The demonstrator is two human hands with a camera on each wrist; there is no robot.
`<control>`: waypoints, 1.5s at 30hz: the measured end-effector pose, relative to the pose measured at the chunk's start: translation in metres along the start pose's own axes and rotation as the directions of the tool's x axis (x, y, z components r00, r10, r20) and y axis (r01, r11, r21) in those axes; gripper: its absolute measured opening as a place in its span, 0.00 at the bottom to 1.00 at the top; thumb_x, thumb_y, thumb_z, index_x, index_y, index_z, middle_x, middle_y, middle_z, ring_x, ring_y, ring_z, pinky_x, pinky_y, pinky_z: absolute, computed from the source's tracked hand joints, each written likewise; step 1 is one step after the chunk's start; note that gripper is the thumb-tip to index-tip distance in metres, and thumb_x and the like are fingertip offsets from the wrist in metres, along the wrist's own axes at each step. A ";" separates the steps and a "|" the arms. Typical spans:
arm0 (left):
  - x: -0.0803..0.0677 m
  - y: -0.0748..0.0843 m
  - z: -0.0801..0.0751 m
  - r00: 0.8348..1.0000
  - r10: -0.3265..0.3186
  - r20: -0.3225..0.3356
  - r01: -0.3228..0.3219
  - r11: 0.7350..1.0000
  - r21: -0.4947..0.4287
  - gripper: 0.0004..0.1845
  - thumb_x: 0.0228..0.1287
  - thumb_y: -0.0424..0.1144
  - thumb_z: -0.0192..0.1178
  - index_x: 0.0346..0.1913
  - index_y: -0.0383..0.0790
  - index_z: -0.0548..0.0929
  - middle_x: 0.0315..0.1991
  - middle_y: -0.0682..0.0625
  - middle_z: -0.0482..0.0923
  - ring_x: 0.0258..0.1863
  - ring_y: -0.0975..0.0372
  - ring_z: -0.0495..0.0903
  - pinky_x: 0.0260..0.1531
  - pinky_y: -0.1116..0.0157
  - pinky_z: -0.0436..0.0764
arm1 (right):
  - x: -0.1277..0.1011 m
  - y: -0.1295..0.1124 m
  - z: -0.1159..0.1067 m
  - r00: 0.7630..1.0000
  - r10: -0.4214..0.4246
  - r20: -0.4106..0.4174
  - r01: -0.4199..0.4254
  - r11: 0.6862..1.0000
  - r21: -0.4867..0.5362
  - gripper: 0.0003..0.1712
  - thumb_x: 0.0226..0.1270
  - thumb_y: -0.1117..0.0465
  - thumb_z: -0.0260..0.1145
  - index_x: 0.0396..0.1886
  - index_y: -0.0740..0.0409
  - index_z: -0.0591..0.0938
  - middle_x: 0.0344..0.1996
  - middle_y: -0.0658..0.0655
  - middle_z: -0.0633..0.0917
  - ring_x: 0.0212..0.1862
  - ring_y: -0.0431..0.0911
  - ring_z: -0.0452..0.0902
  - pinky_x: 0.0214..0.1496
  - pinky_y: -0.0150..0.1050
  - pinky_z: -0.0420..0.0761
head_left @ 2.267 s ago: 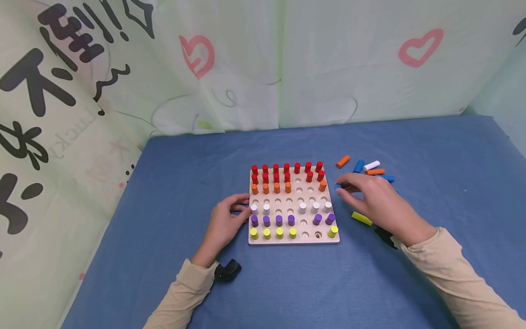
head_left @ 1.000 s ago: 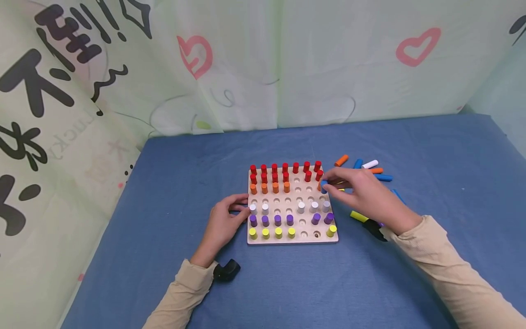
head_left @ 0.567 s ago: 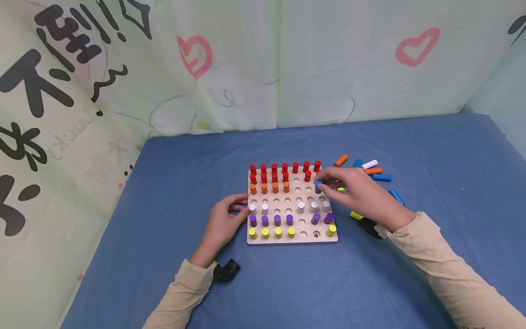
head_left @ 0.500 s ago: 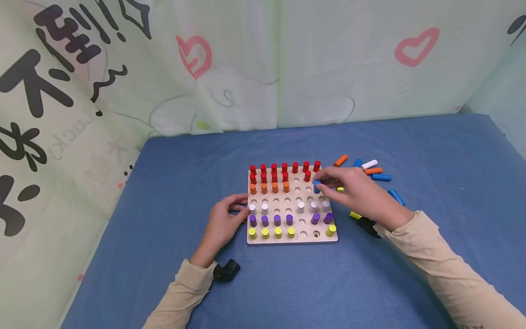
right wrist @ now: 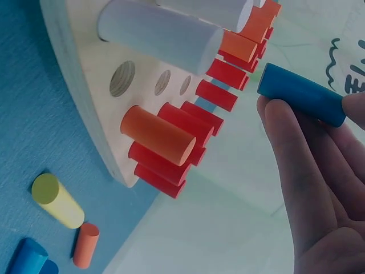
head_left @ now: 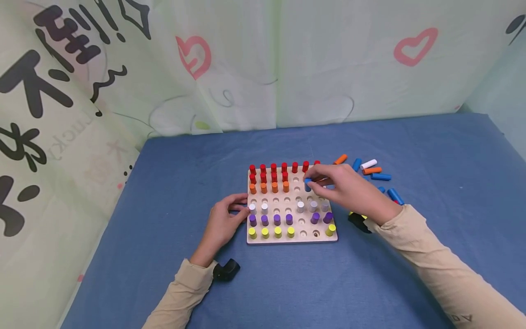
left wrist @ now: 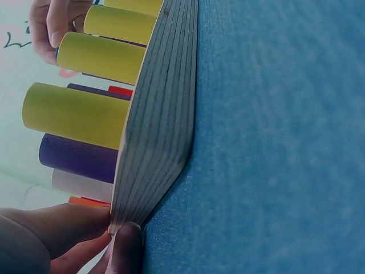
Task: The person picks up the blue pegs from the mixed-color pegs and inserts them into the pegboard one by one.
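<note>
Over the wooden pegboard [head_left: 251, 240], R hand [head_left: 347, 189] pinches a blue peg [head_left: 307, 184] w/ curled fingertips — held just above the orange row. L hand [head_left: 223, 224] steadies the board's left edge, fingers loosely bent — gripping nothing.

blue cloth surface [head_left: 287, 283], wooden pegboard [head_left: 292, 239], loose pegs [head_left: 371, 170]
</note>
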State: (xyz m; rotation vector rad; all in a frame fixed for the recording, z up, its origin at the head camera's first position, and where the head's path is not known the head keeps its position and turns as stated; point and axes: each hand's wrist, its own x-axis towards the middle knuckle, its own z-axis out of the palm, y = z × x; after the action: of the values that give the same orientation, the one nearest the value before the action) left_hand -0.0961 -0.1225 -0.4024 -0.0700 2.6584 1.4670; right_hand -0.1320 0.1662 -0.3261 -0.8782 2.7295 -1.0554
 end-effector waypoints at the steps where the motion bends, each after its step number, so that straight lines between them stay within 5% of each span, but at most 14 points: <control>1: 0.000 0.000 0.000 1.000 0.001 0.000 -0.001 1.000 -0.001 0.20 0.66 0.33 0.65 0.60 0.40 0.80 0.51 0.44 0.83 0.44 0.57 0.83 0.40 0.64 0.85 | 0.001 0.000 0.000 1.000 0.000 0.002 0.000 1.000 0.003 0.13 0.69 0.67 0.65 0.51 0.65 0.82 0.45 0.59 0.87 0.45 0.50 0.87 0.48 0.44 0.86; 45: 0.000 0.000 0.001 1.000 -0.015 0.008 0.015 1.000 -0.011 0.21 0.66 0.33 0.65 0.61 0.40 0.80 0.55 0.45 0.81 0.45 0.57 0.82 0.40 0.64 0.85 | 0.031 -0.021 0.014 0.993 -0.043 0.110 0.043 0.999 0.008 0.12 0.71 0.63 0.63 0.51 0.62 0.83 0.44 0.55 0.87 0.47 0.46 0.86 0.50 0.42 0.85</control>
State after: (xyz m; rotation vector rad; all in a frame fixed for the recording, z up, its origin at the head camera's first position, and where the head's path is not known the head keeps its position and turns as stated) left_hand -0.0963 -0.1217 -0.4034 -0.0850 2.6381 1.4744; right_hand -0.1434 0.1282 -0.3196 -0.9683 2.6278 -0.9899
